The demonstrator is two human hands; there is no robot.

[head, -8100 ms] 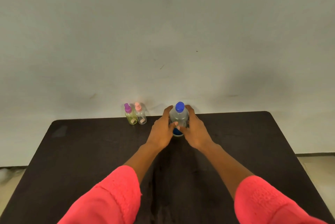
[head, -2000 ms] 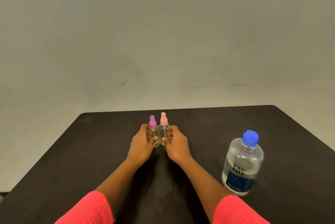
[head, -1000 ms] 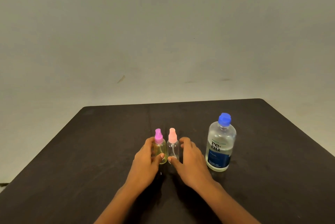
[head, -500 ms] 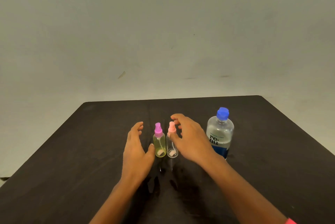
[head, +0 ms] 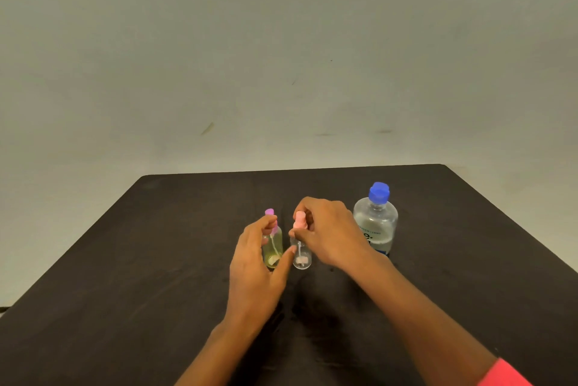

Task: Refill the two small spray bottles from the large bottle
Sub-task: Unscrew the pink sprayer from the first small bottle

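Single wide-angle view from the person's head, facing forward and tilted down over a dark brown matte rectangular table (head: 156, 260). The left hand (head: 255, 263) and right hand (head: 331, 235) sit near, just below centre, forearms (head: 422, 323) entering from 6 o'clock. A plain grey-green painted wall (head: 281, 41) fills the 12 o'clock half.

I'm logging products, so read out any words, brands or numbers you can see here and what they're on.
Large bottle: label mostly hidden behind the right hand; what shows is too blurred to read.
Yellowish spray bottle, clear spray bottle: no text visible.
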